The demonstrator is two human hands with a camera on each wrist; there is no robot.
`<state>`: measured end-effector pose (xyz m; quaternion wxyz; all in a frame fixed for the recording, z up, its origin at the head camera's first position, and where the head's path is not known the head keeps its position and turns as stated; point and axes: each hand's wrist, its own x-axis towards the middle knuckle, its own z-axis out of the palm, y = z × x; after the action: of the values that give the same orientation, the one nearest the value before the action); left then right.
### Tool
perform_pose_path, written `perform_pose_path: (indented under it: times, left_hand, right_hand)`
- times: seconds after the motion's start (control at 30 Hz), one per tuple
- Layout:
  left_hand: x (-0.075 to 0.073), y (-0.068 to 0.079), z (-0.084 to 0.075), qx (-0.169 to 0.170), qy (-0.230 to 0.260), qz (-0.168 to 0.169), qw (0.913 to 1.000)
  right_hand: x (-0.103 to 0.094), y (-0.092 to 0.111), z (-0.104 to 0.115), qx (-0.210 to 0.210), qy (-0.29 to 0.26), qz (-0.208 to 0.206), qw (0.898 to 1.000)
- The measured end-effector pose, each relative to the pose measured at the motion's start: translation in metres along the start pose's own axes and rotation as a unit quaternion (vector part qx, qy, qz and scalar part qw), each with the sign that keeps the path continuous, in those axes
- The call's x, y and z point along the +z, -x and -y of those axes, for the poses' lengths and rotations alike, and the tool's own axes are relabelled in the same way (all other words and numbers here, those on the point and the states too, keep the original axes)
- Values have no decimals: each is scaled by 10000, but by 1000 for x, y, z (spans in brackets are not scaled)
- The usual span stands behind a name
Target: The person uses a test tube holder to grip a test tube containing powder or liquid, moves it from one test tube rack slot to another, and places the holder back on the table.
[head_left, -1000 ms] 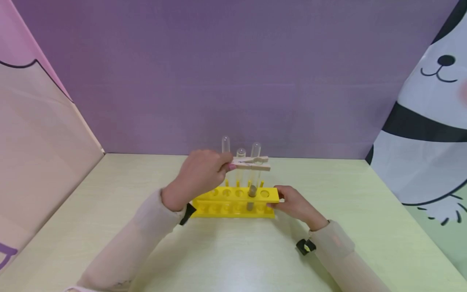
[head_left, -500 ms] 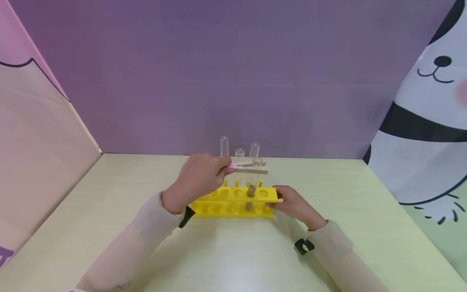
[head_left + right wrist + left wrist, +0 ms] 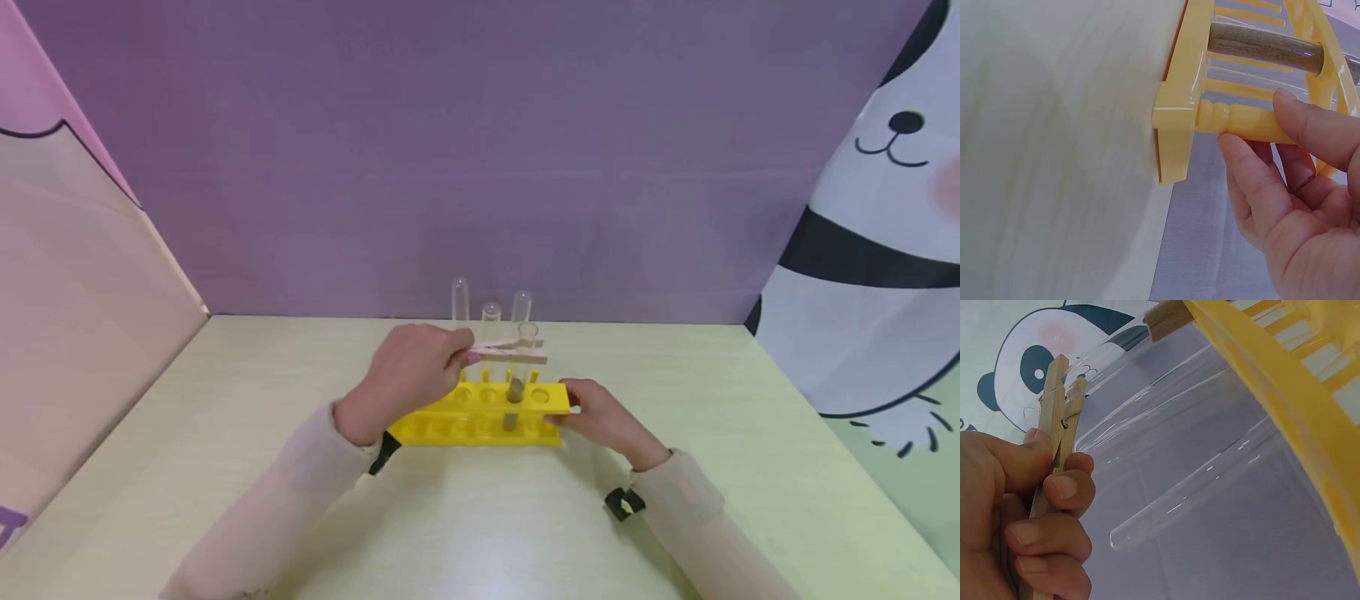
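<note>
My left hand [image 3: 416,362] grips a wooden test tube holder [image 3: 1055,415], fingers curled round its handle. The holder's prongs sit around the upper part of a glass test tube, a little below its open rim [image 3: 528,330]. Grey-brown matter [image 3: 1266,49] fills that tube's lower part, which stands in a yellow test tube rack [image 3: 555,405]. At the rack's right end, my right hand [image 3: 603,417] pinches the upright end post [image 3: 1250,122] between thumb and fingers. The left hand hides the rack's left end in the head view.
Behind the holder, three clear tubes stand upside down on the rack's back pegs: a left one [image 3: 461,298], a middle one [image 3: 491,313] and a right one [image 3: 521,305]. The rack stands on a pale wooden table [image 3: 480,517], with a purple backdrop [image 3: 480,167] behind.
My left hand has lowered the holder slightly along the tube, so the tube's rim now shows above the prongs. My right hand keeps its grip on the rack.
</note>
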<state>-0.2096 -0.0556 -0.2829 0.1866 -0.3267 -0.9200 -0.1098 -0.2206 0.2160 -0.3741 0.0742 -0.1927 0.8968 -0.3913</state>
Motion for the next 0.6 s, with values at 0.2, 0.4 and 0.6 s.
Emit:
perform_pose_path:
  times: [0.2, 0.4, 0.6]
  left_hand:
    - [7, 3, 1, 16, -12, -25, 10000]
    - [12, 4, 2, 0, -19, 0, 10000]
    - [16, 6, 3, -17, 49, 28, 10000]
  right_hand:
    - [0, 0, 0, 131, -15, 1, 9999]
    - [0, 0, 1, 162, 15, 5, 9999]
    - [0, 0, 1, 140, -10, 26, 9999]
